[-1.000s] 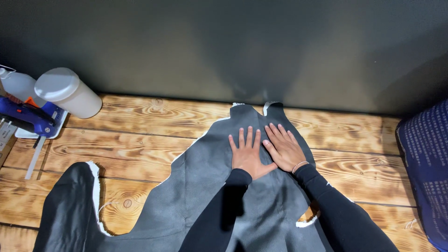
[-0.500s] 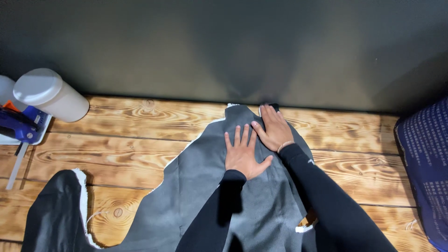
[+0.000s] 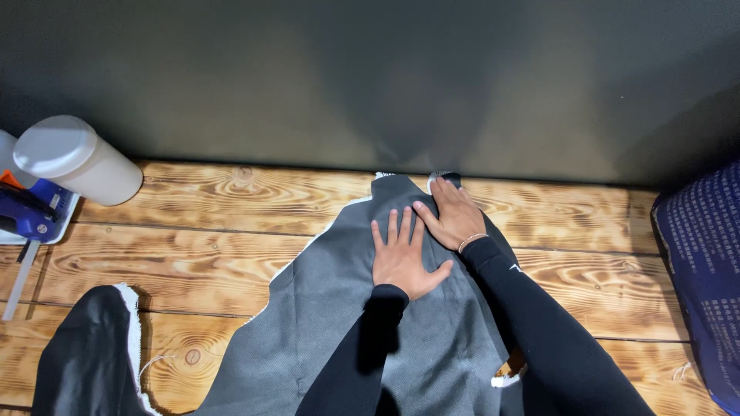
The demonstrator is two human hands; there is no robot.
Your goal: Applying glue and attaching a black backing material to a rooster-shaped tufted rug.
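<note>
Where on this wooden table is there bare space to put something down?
Bare wood runs along the back of the table, between the white cylinder container and the grey fabric. Another free strip lies right of the fabric, before the blue patterned cloth. The middle is crowded: both hands, left and right, press the fabric flat.
</note>
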